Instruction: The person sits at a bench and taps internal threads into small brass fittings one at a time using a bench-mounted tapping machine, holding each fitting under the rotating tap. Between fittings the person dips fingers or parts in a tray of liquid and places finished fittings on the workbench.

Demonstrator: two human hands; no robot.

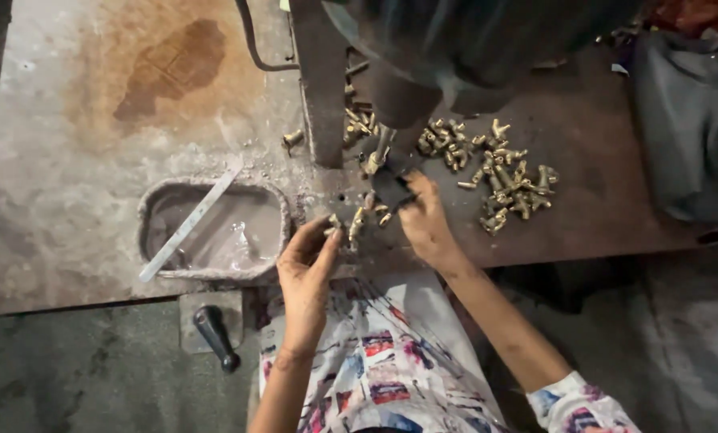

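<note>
My left hand [307, 269] pinches a small brass fitting [332, 226] between its fingertips at the edge of the metal table [70, 184]. My right hand [425, 220] grips a dark block [393, 191] under the machine [423, 72], with the pile of brass fittings [503, 176] just beside it.

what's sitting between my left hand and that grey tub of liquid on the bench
Nothing: between the left hand and the tub the head view shows only bare, stained bench top.
</note>
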